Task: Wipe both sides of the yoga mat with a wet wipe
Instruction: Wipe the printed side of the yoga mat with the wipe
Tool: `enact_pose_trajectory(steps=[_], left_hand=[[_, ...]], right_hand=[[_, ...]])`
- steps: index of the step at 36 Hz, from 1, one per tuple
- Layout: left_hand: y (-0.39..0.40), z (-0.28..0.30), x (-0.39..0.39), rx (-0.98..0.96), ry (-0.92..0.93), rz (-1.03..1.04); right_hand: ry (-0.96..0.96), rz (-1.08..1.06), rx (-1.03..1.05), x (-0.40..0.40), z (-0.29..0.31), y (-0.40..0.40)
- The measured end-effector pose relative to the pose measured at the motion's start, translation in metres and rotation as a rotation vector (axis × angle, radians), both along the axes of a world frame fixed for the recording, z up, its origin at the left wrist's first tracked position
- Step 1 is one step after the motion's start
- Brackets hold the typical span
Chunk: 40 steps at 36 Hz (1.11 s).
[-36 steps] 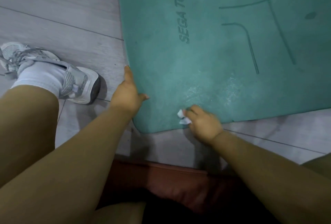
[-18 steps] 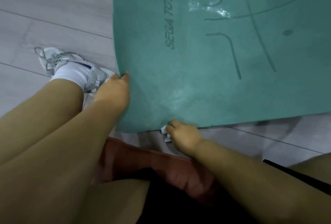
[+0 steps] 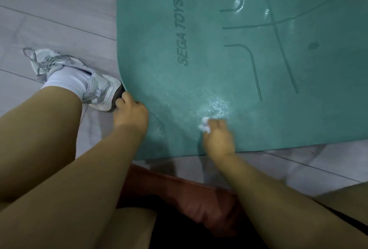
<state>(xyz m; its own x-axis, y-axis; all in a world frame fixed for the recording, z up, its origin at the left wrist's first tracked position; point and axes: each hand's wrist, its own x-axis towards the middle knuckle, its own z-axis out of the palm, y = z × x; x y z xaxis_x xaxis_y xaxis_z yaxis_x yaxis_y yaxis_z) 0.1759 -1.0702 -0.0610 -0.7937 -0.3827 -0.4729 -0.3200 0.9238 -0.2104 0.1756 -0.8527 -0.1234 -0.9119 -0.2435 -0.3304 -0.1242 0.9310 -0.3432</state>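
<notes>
The teal yoga mat (image 3: 229, 73) lies flat on the grey floor (image 3: 55, 15), the left hand (image 3: 130, 113) curling its fingers around its near-left edge while the right hand (image 3: 218, 136) clutches a bunched wet wipe (image 3: 205, 126) against its near end.

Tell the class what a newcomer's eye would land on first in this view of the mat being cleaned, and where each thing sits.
The big teal yoga mat fills the upper right, with dark lettering and guide lines on it. Near its lower edge the right hand grips a crumpled white wet wipe just below a shiny damp patch. At the mat's left edge the left hand grips the mat beside a grey sneaker on the pale floor.
</notes>
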Motion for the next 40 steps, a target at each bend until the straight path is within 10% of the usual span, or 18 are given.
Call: enact_pose_trajectory(steps=[5, 11, 15, 24, 33, 40], left_hand=[[-0.009, -0.014, 0.0, -0.08, -0.01, -0.091], [-0.025, -0.032, -0.016, 0.179, -0.118, -0.202], [-0.033, -0.033, -0.027, 0.388, -0.163, -0.173], [-0.035, -0.046, -0.024, 0.429, -0.036, -0.136], [-0.031, -0.051, -0.026, 0.41, -0.001, -0.133], [-0.033, -0.047, -0.028, 0.447, 0.065, -0.086]], right_hand=[[0.064, 0.629, -0.164, -0.014, 0.003, -0.011], [0.111, -0.348, -0.01, -0.116, 0.001, 0.036], [0.146, -0.456, -0.013, -0.112, -0.001, 0.01], [0.102, 0.873, -0.207, -0.063, -0.002, -0.042], [0.199, -0.325, 0.116, -0.172, -0.004, 0.008], [0.107, 0.69, -0.189, -0.075, -0.005, -0.082]])
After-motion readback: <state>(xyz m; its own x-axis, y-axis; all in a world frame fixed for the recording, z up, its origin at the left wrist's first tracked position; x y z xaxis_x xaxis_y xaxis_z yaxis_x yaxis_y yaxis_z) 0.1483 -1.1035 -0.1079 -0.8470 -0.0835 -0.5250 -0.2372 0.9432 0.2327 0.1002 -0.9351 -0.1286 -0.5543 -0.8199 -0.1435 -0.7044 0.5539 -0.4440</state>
